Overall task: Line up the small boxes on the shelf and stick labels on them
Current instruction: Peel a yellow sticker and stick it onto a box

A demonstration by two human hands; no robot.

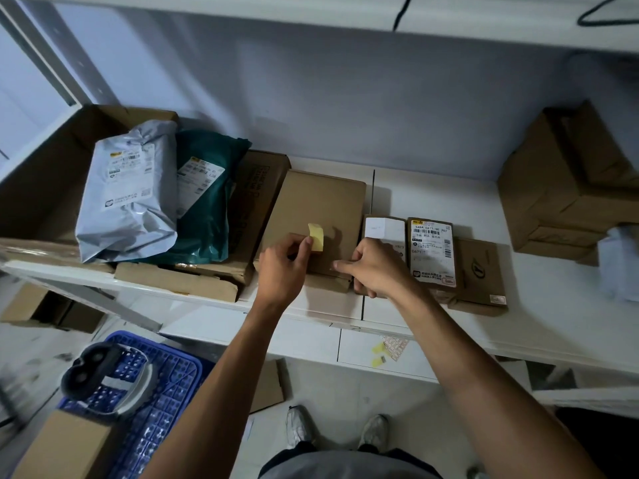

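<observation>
A flat brown box (321,205) lies on the white shelf (539,326), near its front edge. My left hand (285,267) pinches a small curled yellow label (316,236) just above the box's near part. My right hand (375,267) rests on the box's right front corner, with its index finger stretched left across the top. To the right stand three small boxes in a row: one with a white label (385,229), one with a printed shipping label (432,252), and a plain brown one (480,274).
A large open carton (45,188) at the left holds a grey mailer bag (129,191) and a green one (207,188). Stacked brown boxes (567,188) stand at the right. A label sheet (390,347) lies on the shelf's front edge. Below is a blue crate (166,385).
</observation>
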